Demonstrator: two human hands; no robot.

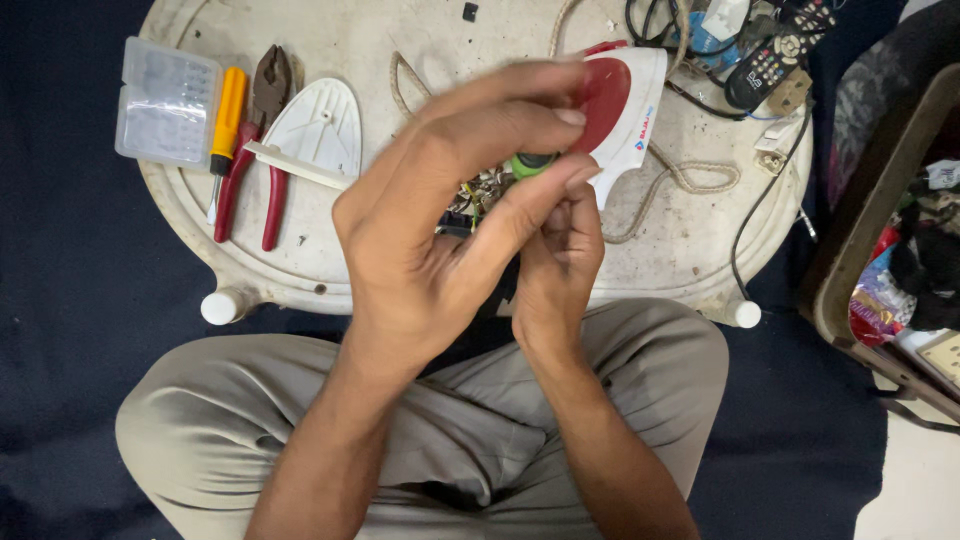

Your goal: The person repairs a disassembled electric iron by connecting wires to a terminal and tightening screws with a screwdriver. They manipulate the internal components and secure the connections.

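My left hand (pixel 430 230) is raised over the table edge, its fingers curled around a white and red clothes iron body (pixel 625 110). Directly under it my right hand (pixel 560 265) is closed, fingertips pressed up at the iron's underside. A small green part (pixel 530 163), perhaps a tool handle, shows between the two hands. Bare wires and metal pieces (pixel 478 192) of the iron's inside peek out below my left fingers. Which hand grips the green part is hidden.
On the round white table (pixel 680 250) lie a clear plastic box (pixel 165 100), a yellow-handled screwdriver (pixel 228 120), red-handled pliers (pixel 262 150), a white iron-shaped plate (pixel 318 130), a beige braided cord (pixel 690 175) and a black remote (pixel 775 60). A brown crate (pixel 850 250) of clutter stands at the right.
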